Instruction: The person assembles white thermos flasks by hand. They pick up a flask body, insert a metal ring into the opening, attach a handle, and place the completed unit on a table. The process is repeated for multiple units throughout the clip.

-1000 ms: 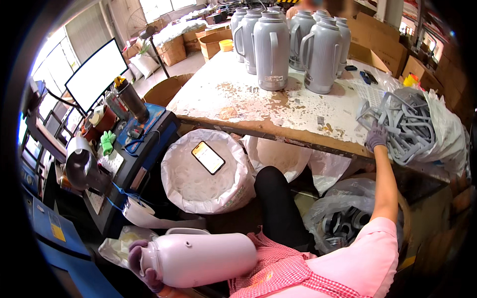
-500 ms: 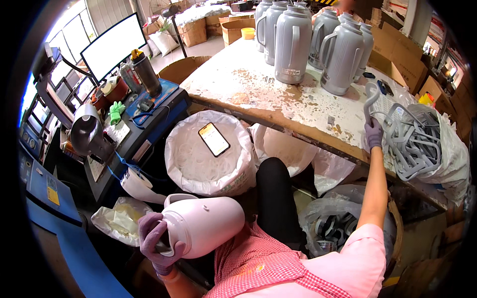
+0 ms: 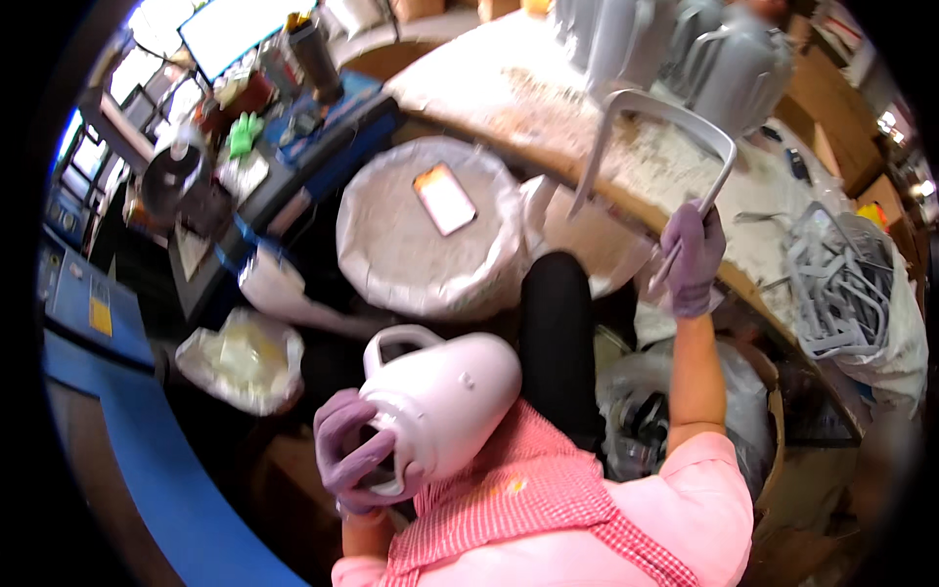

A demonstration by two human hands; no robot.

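Note:
My left hand [image 3: 357,448], in a purple glove, grips the open rim of a pale jug body [image 3: 469,391]. The jug lies tilted across my lap, its mouth toward that hand and its loop handle on the upper side. Raised over the table's front edge, my gloved right hand [image 3: 693,256] is closed on a grey U-shaped plastic handle [image 3: 683,114]. The handle is held by one end, and its other end points down to the left. A heap of similar grey handles [image 3: 841,303] fills a plastic bag on the right.
Several grey jugs [image 3: 626,49] stand on the worn white table [image 3: 489,83]. Below its edge, a phone [image 3: 445,199] lies on a lined tub [image 3: 357,245]. A bag of pale pieces [image 3: 245,357] sits left. A blue machine [image 3: 166,460] borders the left side.
My right hand has drawn back from the bag side, bringing the grey handle left and nearer. The view has shifted; my left hand still grips the jug body.

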